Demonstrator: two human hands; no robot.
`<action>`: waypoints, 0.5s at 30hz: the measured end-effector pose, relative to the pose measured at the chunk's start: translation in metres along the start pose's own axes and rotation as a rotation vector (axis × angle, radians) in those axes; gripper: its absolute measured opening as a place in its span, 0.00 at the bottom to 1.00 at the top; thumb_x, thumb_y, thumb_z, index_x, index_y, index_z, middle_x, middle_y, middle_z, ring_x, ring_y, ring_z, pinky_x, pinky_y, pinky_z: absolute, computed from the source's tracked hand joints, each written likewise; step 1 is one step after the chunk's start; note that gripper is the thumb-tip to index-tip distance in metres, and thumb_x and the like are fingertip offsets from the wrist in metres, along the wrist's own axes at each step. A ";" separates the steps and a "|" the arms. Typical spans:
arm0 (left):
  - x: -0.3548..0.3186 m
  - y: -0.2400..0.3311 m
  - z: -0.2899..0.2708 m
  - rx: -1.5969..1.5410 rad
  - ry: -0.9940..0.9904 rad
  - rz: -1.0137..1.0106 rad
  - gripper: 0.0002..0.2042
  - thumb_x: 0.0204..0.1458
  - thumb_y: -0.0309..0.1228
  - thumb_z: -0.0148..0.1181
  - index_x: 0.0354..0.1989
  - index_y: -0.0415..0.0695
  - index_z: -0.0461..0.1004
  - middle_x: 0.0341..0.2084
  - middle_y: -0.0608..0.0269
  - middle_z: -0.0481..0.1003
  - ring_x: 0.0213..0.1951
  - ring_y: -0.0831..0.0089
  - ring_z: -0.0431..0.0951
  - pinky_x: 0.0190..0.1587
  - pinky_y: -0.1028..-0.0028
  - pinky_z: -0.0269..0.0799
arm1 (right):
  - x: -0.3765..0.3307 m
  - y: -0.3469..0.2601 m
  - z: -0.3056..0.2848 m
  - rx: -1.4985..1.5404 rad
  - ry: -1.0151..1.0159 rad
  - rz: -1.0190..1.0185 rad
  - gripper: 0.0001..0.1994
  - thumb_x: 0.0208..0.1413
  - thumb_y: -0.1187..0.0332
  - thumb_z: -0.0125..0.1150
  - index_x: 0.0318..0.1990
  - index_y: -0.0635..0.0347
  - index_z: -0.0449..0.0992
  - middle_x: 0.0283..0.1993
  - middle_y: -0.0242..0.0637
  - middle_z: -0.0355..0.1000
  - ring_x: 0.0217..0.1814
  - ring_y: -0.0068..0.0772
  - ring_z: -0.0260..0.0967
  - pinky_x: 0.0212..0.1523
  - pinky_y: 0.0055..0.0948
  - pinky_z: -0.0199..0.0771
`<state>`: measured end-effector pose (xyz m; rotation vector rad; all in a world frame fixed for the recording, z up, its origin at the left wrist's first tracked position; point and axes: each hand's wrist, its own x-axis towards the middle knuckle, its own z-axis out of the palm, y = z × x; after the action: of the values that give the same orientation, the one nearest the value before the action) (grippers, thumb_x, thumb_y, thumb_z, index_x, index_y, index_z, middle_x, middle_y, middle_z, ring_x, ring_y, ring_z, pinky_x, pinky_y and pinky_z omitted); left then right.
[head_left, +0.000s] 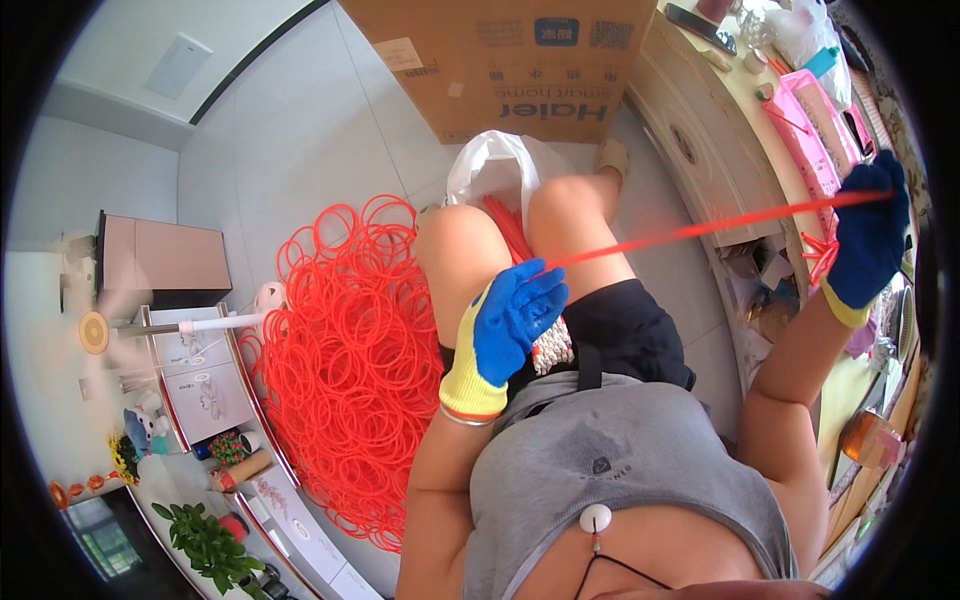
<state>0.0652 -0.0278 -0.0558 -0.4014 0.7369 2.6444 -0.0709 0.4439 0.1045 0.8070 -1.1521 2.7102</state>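
A long red plastic strip (pixel 700 224), partly blurred, runs taut between my two gloved hands. My left hand (pixel 515 320), in a blue and yellow glove, is closed at one end of it, above my lap. Out to the right and raised, my right hand (pixel 866 235) grips the other end; short red ends (pixel 820 256) hang beside that wrist. More red strips (pixel 508 228) lie between my knees by a white plastic bag (pixel 492 160). Left of my legs a big heap of red rings (pixel 350 370) covers the floor. A pale braided bundle (pixel 553 350) rests at my waist.
A large cardboard box (pixel 510 70) stands ahead of my knees. On the right runs a cluttered cabinet (pixel 690 150) with a pink bag (pixel 805 125) on top. A standing fan (pixel 95 332), white drawers (pixel 205 390) and a potted plant (pixel 205 545) are at the left.
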 end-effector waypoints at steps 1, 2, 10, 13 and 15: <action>0.007 -0.003 -0.005 -0.102 -0.008 -0.052 0.24 0.71 0.44 0.45 0.61 0.34 0.71 0.58 0.45 0.75 0.59 0.50 0.77 0.64 0.57 0.72 | -0.013 -0.014 -0.013 0.078 0.114 -0.022 0.20 0.68 0.70 0.52 0.64 0.72 0.69 0.51 0.43 0.75 0.52 0.40 0.72 0.62 0.39 0.71; 0.011 -0.007 -0.007 -0.108 -0.017 -0.061 0.23 0.71 0.44 0.45 0.58 0.35 0.73 0.57 0.44 0.76 0.58 0.48 0.77 0.63 0.56 0.73 | -0.025 -0.026 -0.027 0.158 0.225 -0.048 0.19 0.68 0.72 0.53 0.63 0.73 0.70 0.47 0.40 0.75 0.48 0.38 0.72 0.59 0.37 0.72; 0.007 -0.015 -0.002 -0.052 -0.196 0.034 0.26 0.71 0.44 0.44 0.68 0.37 0.65 0.66 0.47 0.69 0.67 0.53 0.69 0.74 0.50 0.56 | -0.069 -0.023 -0.039 0.523 0.352 -0.054 0.13 0.62 0.79 0.56 0.53 0.71 0.75 0.46 0.39 0.74 0.46 0.33 0.69 0.53 0.33 0.70; 0.015 0.001 0.008 -0.218 -0.098 0.344 0.25 0.71 0.43 0.45 0.70 0.40 0.64 0.66 0.50 0.70 0.67 0.55 0.69 0.75 0.51 0.54 | -0.069 0.008 -0.037 0.559 0.402 -0.054 0.14 0.61 0.79 0.57 0.54 0.71 0.76 0.49 0.40 0.76 0.46 0.32 0.69 0.52 0.31 0.72; 0.021 0.017 -0.009 -0.224 -0.223 0.424 0.22 0.70 0.42 0.47 0.68 0.46 0.68 0.66 0.56 0.71 0.68 0.57 0.69 0.75 0.48 0.53 | -0.075 0.021 -0.064 0.639 0.411 -0.031 0.15 0.61 0.79 0.57 0.56 0.71 0.76 0.52 0.42 0.77 0.46 0.34 0.70 0.52 0.32 0.74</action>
<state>0.0410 -0.0407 -0.0635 0.0012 0.4983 3.1158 -0.0404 0.4822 0.0159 0.2642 -0.1848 3.0287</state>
